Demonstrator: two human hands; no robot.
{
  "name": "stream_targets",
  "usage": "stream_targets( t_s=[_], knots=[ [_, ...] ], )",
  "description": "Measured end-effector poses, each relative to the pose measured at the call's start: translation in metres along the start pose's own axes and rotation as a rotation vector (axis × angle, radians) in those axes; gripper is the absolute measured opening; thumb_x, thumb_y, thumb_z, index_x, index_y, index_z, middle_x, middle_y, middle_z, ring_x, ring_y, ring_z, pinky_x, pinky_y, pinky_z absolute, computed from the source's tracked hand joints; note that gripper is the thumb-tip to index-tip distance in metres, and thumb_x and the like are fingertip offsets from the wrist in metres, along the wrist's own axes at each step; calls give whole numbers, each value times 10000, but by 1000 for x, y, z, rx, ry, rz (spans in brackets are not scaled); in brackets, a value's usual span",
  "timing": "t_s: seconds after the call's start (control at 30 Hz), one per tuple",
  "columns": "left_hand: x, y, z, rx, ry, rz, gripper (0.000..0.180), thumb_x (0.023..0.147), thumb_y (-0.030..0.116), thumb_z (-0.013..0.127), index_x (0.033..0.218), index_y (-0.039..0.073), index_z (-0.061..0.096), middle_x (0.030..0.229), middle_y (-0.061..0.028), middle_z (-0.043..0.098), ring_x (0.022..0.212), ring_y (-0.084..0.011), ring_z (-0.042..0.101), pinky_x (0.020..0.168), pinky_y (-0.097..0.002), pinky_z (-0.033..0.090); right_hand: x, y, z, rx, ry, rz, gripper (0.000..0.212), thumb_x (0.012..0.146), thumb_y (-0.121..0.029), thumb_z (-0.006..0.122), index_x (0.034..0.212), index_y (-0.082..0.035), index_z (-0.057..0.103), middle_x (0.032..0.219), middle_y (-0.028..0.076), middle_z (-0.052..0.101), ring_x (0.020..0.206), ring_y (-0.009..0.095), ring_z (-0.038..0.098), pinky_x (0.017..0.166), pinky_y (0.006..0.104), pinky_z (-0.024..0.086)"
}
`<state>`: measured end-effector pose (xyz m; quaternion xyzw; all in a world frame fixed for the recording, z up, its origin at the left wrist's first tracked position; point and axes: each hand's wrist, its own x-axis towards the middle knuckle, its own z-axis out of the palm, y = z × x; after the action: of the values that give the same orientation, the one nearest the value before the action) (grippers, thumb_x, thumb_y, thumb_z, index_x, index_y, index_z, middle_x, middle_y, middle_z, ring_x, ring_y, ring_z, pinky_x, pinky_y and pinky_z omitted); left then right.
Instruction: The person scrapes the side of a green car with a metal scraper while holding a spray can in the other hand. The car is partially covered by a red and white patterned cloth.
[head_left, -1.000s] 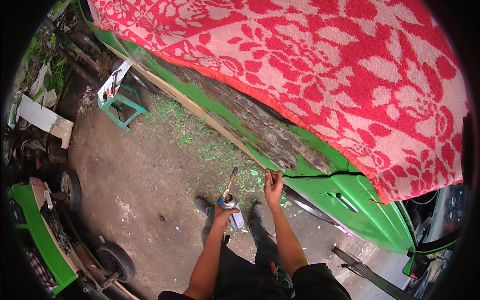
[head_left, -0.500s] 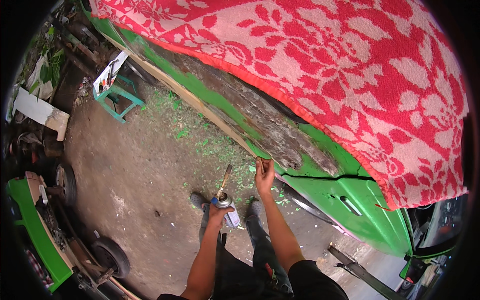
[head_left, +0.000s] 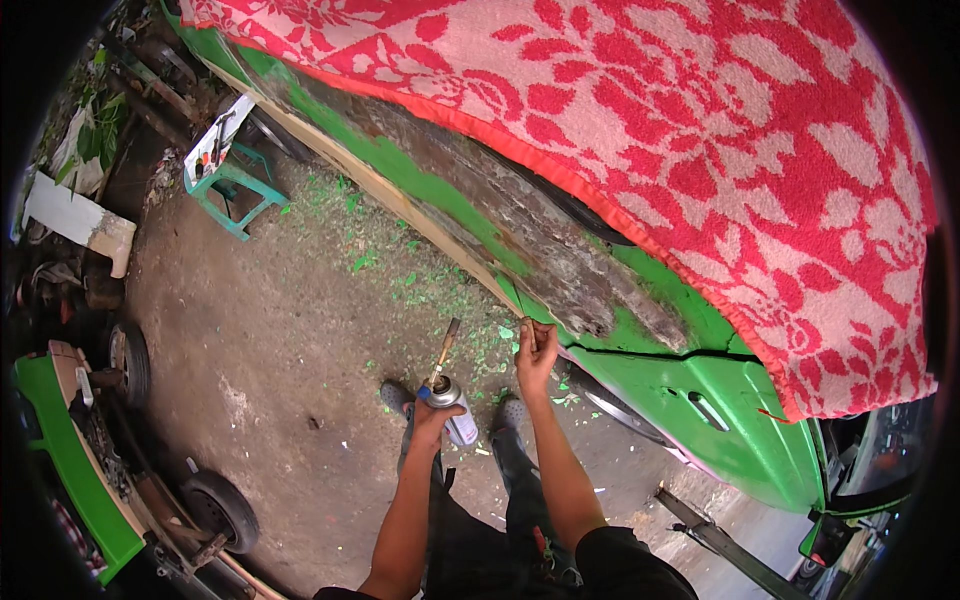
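Observation:
My left hand (head_left: 429,424) is wrapped round a gas torch (head_left: 461,430), a pale canister with a silver top and a brass-coloured burner tube. The tube points up and away from me, and no flame shows. My right hand (head_left: 537,362) is closed in a pinch at the lower edge of the green car body (head_left: 430,195). Something small and thin is between its fingertips, too small to make out. Just above that hand, the panel has bare, brown-grey stripped patches (head_left: 555,270) bordered by green paint.
A red and pink floral blanket (head_left: 690,160) covers the upper car. Green flakes (head_left: 365,262) litter the floor. A teal stool (head_left: 238,190) with tools stands far left. Loose wheels (head_left: 220,510) and a green car part (head_left: 75,460) lie left; a long bar (head_left: 735,550) lies right.
My right hand has shifted slightly right and down along the panel edge, its fingers still pinched. The torch in my left hand has moved slightly left and up.

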<state>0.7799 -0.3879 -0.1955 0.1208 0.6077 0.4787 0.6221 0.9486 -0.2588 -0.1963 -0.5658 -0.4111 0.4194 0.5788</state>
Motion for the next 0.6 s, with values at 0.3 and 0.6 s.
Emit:
stream_targets(
  t_s=[0.3,0.6],
  knots=[
    [-5,16,4,-18,20,-8,571,559,-114,738,1069,53,540,958,-65,634,919,-219,628,818,-381,495,1,-1,12,49,69,-71,116,936,-54,567,999,-17,477,873,36,599,711,43,488,610,189,392],
    [-8,17,-1,-33,15,-43,614,561,-116,738,1100,66,508,986,-59,620,954,-229,615,858,-392,480,-7,-1,11,-32,104,-98,165,926,-65,580,1009,17,463,888,79,609,782,100,560,680,230,460]
  ],
)
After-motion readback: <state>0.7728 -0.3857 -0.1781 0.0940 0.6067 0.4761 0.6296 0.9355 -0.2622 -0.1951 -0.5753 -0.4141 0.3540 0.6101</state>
